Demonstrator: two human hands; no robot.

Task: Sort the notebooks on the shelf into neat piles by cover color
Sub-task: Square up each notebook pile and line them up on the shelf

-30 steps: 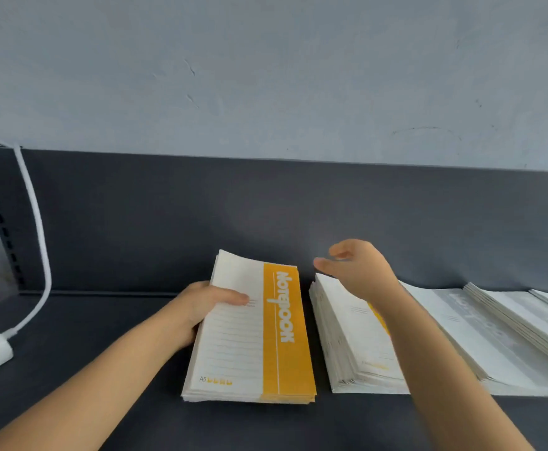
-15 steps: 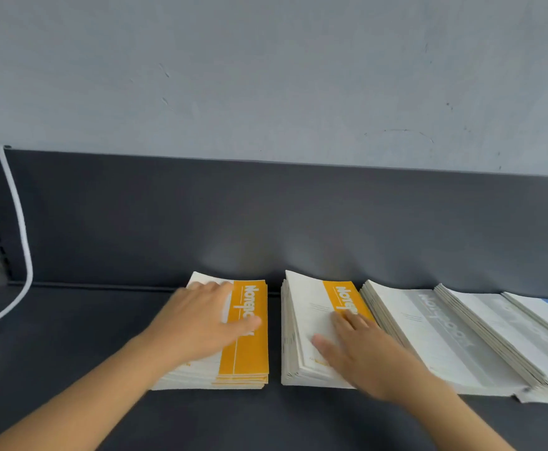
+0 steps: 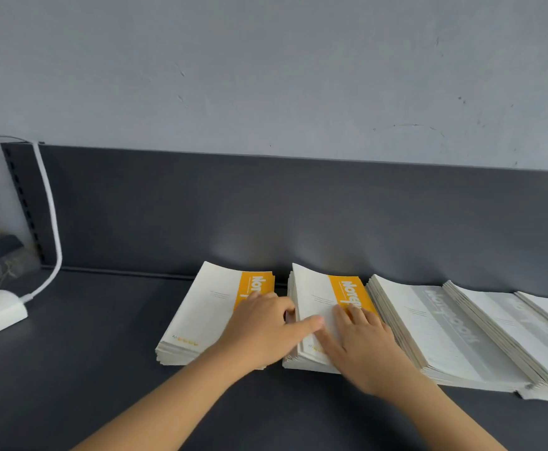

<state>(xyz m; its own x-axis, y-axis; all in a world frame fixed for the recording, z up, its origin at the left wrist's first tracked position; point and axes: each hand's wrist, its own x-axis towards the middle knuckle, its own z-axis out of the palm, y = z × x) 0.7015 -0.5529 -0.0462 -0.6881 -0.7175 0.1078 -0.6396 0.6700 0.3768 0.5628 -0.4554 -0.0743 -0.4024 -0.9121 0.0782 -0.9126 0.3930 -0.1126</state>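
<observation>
Dark shelf point(image 3: 87, 336), notebook piles in a row along the back panel. Two orange-striped piles: left orange pile point(image 3: 207, 307) and right orange pile point(image 3: 311, 288), just beside each other. Two grey-striped piles point(image 3: 445, 330) overlap to the right; another at the edge is cut off.

Left hand point(image 3: 259, 330) rests on the left orange pile, fingers together at the gap, thumb point(image 3: 308, 322) stretched onto the right one. Right hand point(image 3: 363, 346) lies flat on the right orange pile, fingers straight, slightly apart, gripping nothing.
</observation>
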